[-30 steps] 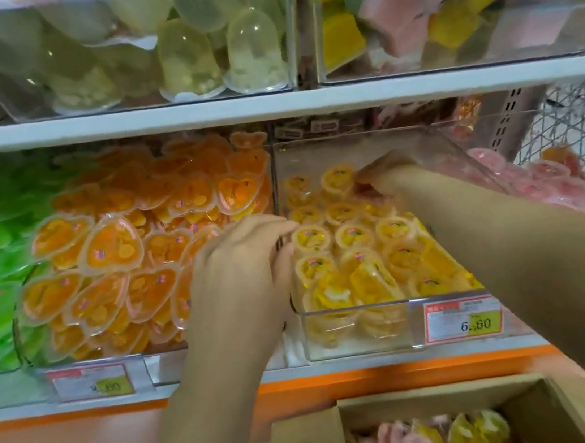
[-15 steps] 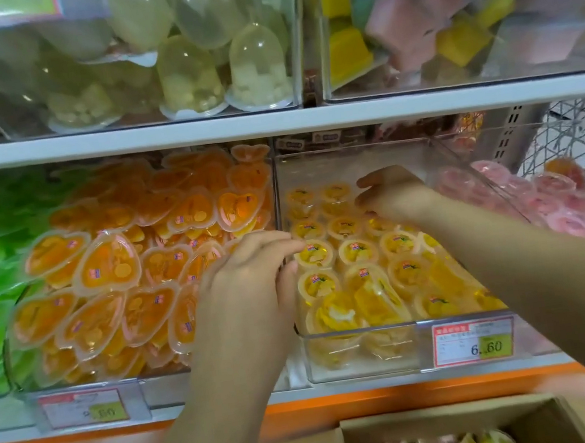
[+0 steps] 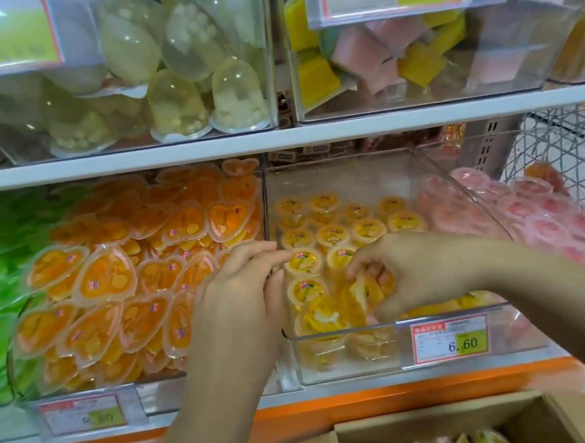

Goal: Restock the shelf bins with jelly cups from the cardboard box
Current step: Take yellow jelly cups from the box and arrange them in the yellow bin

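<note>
Right grip [image 3: 416, 271] tight on a tilted, translucent yellow jelly cup [image 3: 364, 292]; left grip [image 3: 241, 293] at the bin wall [image 3: 267, 202], hold unclear.

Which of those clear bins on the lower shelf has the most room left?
The bin tagged 6.60, with round yellow jelly cups: a low layer, back wall bare. The orange heart cups beside it are heaped high.

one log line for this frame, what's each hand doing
stage: filling yellow bin | left hand: at its left wall, grip unclear | right hand: pinching yellow jelly cup inside | cardboard box: open, below shelf
</note>
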Tool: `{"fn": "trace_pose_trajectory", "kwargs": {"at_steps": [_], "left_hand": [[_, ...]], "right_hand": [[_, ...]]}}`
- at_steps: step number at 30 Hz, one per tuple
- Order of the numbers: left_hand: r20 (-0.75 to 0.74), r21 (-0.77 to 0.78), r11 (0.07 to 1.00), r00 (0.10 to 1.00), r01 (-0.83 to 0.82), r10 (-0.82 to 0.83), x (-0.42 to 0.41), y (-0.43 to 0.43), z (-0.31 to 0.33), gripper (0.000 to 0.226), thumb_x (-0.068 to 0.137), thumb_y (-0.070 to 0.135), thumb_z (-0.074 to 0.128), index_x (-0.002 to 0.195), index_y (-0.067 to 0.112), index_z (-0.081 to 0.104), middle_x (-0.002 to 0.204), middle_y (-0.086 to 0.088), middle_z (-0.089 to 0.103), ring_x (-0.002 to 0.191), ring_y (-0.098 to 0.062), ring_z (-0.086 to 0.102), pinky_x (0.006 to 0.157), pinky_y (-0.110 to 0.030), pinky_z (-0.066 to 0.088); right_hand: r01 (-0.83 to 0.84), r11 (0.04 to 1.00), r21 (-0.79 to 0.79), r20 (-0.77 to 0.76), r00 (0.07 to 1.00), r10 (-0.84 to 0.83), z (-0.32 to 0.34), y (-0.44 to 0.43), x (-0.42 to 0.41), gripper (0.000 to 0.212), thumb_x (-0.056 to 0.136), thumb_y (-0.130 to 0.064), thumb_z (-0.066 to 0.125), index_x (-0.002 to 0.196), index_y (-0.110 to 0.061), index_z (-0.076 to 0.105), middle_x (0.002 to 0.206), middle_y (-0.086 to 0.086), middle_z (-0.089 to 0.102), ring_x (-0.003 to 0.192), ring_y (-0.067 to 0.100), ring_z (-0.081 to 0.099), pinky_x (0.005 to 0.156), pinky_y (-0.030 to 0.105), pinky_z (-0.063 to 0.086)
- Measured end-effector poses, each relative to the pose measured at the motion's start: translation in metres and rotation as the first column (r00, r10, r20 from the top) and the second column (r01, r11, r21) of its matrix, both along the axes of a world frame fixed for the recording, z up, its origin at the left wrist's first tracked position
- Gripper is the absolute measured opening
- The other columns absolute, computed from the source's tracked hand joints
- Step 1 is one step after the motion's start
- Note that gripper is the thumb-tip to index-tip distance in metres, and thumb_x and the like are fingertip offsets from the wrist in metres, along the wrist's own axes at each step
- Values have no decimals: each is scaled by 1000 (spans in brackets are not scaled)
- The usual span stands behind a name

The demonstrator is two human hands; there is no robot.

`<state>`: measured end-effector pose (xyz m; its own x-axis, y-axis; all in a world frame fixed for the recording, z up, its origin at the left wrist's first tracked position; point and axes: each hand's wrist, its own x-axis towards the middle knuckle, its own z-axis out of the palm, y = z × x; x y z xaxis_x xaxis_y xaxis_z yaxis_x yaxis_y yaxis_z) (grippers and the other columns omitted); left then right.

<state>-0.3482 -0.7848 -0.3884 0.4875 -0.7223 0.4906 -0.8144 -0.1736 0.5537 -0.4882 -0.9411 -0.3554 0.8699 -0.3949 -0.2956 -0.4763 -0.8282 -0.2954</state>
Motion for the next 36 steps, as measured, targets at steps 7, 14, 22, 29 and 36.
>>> {"fn": "trace_pose_trajectory", "kwargs": {"at_steps": [7, 14, 22, 29, 36], "left_hand": [[-24, 13, 1000, 1000, 6, -5, 1, 1, 0, 25, 90, 8, 58, 108, 21, 71, 117, 10, 60, 106, -12, 58, 94, -45, 47], [-9, 8, 1000, 1000, 7, -7, 1, 2, 0, 26, 90, 8, 59, 107, 22, 71, 117, 10, 61, 104, -8, 57, 92, -37, 47], [1, -10, 1000, 1000, 2, -2, 3, 0, -2, 24, 91, 10, 57, 105, 21, 71, 115, 10, 61, 98, -4, 54, 88, -33, 46], [14, -6, 1000, 1000, 9, -9, 4, 0, 0, 31, 86, 21, 47, 104, 22, 72, 114, 10, 62, 99, -7, 59, 87, -34, 49], [35, -13, 1000, 999, 7, -7, 3, 0, 1, 30, 85, 20, 48, 103, 22, 72, 113, 9, 63, 96, -10, 62, 84, -40, 53]], "right_hand": [[59, 983, 175, 336, 935, -116, -5, -21, 5, 18, 81, -11, 71, 82, -29, 66, 76, -9, 66, 67, -1, 60, 72, 25, 53], [306, 782, 544, 422, 705, -570, -15, -47, 18, 16, 88, 5, 57, 89, -10, 63, 70, 5, 60, 51, 8, 58, 52, 17, 51], [450, 327, 831, 235, 248, -940, -29, -95, 53, 30, 98, 8, 29, 79, -13, 40, 122, 24, 58, 80, 32, 65, 69, 35, 53], [546, 382, 745, 253, 298, -920, -46, -103, 62, 24, 97, 9, 33, 108, 3, 54, 126, 24, 55, 104, 39, 63, 95, 45, 48], [629, 553, 546, 271, 492, -828, -48, -111, 58, 31, 87, 8, 56, 116, -1, 61, 122, 21, 60, 108, 33, 62, 94, 42, 50]]}}
